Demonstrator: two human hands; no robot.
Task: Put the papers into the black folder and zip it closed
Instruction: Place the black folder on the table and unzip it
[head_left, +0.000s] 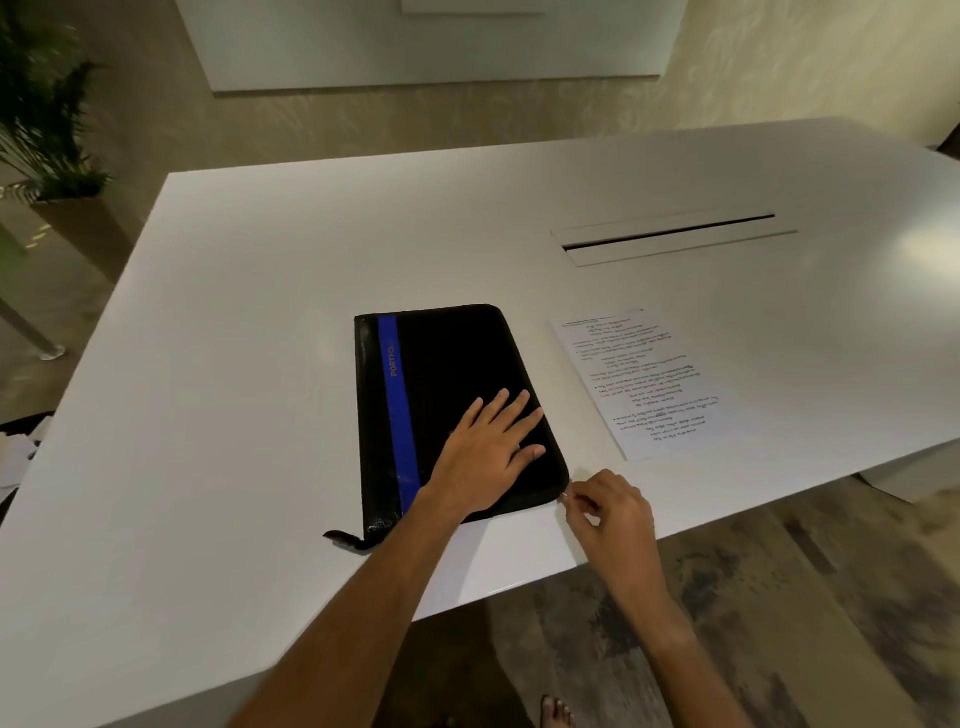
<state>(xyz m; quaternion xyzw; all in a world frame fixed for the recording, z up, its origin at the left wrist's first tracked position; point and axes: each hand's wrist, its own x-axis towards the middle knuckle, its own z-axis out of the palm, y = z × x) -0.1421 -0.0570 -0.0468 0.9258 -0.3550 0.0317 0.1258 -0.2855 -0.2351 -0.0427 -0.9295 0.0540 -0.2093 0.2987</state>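
Note:
A black folder (447, 364) with a blue stripe lies shut and flat on the white table (234, 364). My left hand (488, 452) rests flat on its near right part, fingers spread. My right hand (605, 512) is at the folder's near right corner, thumb and fingers pinched on the small zip pull (565, 497). The papers (641, 382), covered in handwriting, lie on the table just right of the folder, apart from it. A black strap end (345, 539) sticks out at the folder's near left corner.
A long cable slot (670, 236) with a lid is set into the table behind the papers. The table's near edge runs right below my right hand. A potted plant (47, 104) stands at the far left. Loose white sheets (15, 457) lie left of the table.

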